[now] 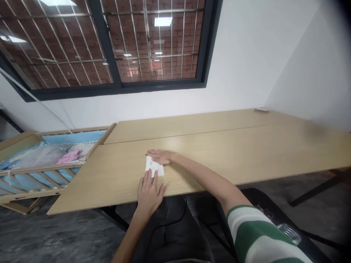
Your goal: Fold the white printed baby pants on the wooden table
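A small white square with faint pinkish print point(154, 167) lies flat on the wooden tabletop point(208, 157); whether it is folded cloth or paper I cannot tell. The fingertips of my left hand point(149, 191) rest on its near edge, fingers stretched out and thumb apart. Across its far edge lies my right hand point(161, 156), palm down and flat, with the fingers pointing left. Part of the square is hidden under both hands.
To the left, a wooden crib point(49, 171) with blue lining and bundled fabrics stands against the table. A small flat item point(261, 109) lies at the far right back. Beyond the table is a white wall with a barred window point(153, 44). A black chair point(263, 204) is below right.
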{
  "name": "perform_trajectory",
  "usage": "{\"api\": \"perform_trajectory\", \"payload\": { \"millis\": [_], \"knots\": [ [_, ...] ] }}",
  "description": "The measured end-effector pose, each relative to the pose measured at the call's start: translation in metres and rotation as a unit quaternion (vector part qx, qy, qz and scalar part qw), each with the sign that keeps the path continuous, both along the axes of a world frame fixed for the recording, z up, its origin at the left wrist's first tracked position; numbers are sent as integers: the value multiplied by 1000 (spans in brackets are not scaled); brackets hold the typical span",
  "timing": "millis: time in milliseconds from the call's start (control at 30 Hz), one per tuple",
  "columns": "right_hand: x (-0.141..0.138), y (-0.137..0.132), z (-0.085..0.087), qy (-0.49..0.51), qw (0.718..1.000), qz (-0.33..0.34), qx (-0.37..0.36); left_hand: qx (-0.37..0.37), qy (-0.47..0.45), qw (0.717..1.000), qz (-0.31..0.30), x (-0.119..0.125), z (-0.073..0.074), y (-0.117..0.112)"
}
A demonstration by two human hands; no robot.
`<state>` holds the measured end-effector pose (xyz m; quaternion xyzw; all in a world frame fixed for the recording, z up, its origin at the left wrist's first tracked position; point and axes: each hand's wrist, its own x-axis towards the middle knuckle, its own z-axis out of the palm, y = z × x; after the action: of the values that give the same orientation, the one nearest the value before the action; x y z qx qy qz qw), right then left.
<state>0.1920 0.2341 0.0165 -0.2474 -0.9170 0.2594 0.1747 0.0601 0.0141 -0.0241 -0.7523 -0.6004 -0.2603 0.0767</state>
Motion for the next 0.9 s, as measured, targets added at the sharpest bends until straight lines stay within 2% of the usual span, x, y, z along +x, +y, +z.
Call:
{"api": "perform_trajectory", "payload": {
  "millis": [100,200,267,333,400,433,533,633,700,767,833,900],
  "knots": [
    [3,10,-1,-33,998,-45,10,-14,-9,1000,-11,-2,2,3],
    [8,5,5,-13,994,-91,55,-20,-63,997,-35,-17,12,13],
    [12,-2,12,18,987,-139,85,-22,-93,995,9,-34,21,23],
    [15,-10,18,53,977,-185,88,-39,-86,991,96,-51,31,33],
    [16,-20,21,88,973,-207,45,-68,-62,985,148,-62,39,44],
    [15,-24,21,100,974,-205,10,-82,-56,984,150,-63,41,48],
    [12,-38,14,106,972,-196,-74,-111,-58,985,118,-56,43,60],
    [7,-52,10,87,968,-218,-89,-131,-75,985,84,-47,44,62],
    [4,-63,12,85,970,-214,-78,-141,-94,983,64,-48,48,54],
    [-2,-79,19,93,976,-193,-47,-147,-115,981,46,-57,54,37],
    [-10,-100,29,107,981,-162,-30,-139,-147,979,29,-71,62,10],
    [-24,-126,40,126,984,-106,-69,-115,-194,974,10,-91,73,-25]
  ]
}}
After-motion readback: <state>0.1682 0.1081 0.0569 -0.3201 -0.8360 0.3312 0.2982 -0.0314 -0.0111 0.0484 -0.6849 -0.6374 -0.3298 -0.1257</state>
